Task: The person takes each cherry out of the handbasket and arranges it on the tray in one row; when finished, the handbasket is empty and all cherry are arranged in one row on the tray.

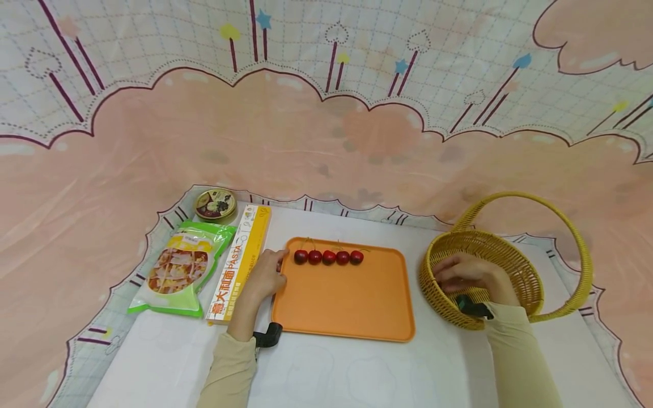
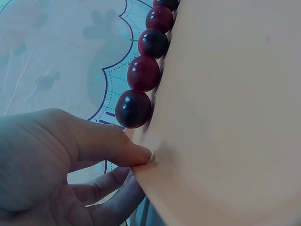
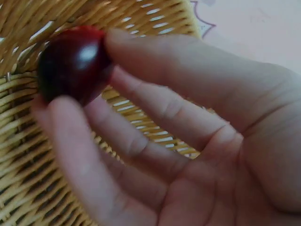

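An orange rectangular tray point(image 1: 347, 300) lies on the table, with several dark red cherries point(image 1: 329, 258) in a row along its far edge. My left hand point(image 1: 265, 276) grips the tray's left rim near the far corner; in the left wrist view its thumb point(image 2: 136, 154) lies over the rim, with other fingers beneath. To the right, my right hand point(image 1: 471, 272) is inside a yellow woven basket point(image 1: 515, 269). The right wrist view shows that hand pinching one dark red cherry point(image 3: 75, 66) between thumb and fingers, within the basket's wall. In the head view this cherry is hidden.
Left of the tray lie a yellow-and-white pasta box point(image 1: 237, 263) and a green-edged food bag point(image 1: 181, 266). A round tin point(image 1: 215, 204) stands behind them. The basket's tall arched handle point(image 1: 581, 249) leans to the right. A patterned cloth hangs behind the table.
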`<state>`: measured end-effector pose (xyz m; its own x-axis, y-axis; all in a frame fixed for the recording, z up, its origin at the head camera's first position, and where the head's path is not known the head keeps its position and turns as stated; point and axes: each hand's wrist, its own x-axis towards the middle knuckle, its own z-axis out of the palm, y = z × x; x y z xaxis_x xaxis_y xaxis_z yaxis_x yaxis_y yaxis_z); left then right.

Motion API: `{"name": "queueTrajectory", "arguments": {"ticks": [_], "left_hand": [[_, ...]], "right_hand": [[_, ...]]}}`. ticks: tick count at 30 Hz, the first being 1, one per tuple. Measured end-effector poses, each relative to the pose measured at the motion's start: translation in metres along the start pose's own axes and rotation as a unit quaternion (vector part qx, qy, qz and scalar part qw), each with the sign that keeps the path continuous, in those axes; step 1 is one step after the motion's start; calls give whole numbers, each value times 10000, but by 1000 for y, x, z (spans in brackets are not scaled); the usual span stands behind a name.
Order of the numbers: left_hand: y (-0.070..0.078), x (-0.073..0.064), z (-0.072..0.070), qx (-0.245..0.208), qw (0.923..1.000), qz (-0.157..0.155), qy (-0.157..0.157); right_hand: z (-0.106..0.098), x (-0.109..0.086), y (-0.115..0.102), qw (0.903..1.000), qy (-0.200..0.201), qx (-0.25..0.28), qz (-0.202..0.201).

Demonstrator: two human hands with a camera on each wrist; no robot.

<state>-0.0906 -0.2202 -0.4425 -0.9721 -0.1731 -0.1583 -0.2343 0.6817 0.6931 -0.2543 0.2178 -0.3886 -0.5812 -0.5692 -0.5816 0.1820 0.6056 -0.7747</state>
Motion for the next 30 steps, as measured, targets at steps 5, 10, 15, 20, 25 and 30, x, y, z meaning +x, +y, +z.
{"name": "queueTrajectory", "arguments": {"ticks": [5, 10, 15, 20, 25, 30], "left_hand": [[1, 0, 0, 4, 10000, 43, 21], [1, -1, -1, 30, 10000, 72, 20], [0, 0, -1, 13, 10000, 44, 16], [0, 0, 0, 7, 10000, 23, -4], [1, -1, -1, 22, 10000, 24, -26], [1, -1, -1, 44, 10000, 65, -5]], "right_hand": [[-6, -9, 1, 9994, -118, 136, -296], [-9, -19, -4, 9990, 8, 335, -286], [-9, -24, -14, 9972, 333, 573, -347], [-4, -24, -28, 9935, 647, 464, -812], [9, -15, -48, 9888, 922, 446, -1090], [29, 3, -68, 9877, 1046, 398, -1090]]}}
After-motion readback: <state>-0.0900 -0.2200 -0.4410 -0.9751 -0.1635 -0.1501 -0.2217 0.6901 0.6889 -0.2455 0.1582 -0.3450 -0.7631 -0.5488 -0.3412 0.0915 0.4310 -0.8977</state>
